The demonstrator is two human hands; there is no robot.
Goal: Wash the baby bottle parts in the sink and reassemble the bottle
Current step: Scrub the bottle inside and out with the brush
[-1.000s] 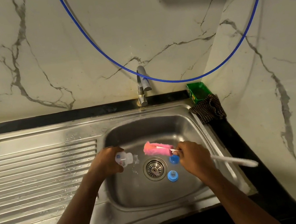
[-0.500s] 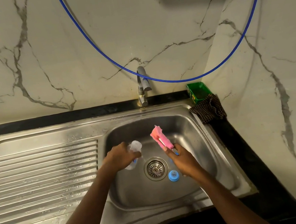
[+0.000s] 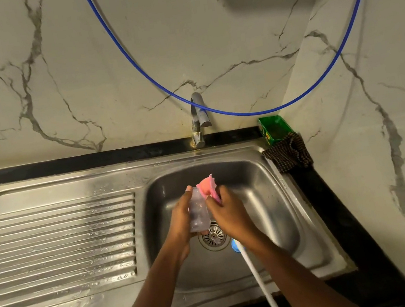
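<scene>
Hovering over the sink (image 3: 271, 195), left hand (image 3: 180, 222) grips bottle (image 3: 198, 212), right hand (image 3: 228, 214) grips brush (image 3: 209, 186).

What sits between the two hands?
Head view: the clear bottle, held by the left hand, and the pink brush, gripped by the right hand.

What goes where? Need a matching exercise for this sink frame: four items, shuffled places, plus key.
Items
1 clear bottle
2 pink brush head
3 blue bottle part
4 checked cloth

Places
A on the sink floor by the drain
B gripped in the left hand
C on the counter at the sink's back right corner
D sticking up from the right hand, beside the bottle's top

Pairs: 1-B, 2-D, 3-A, 4-C
</scene>
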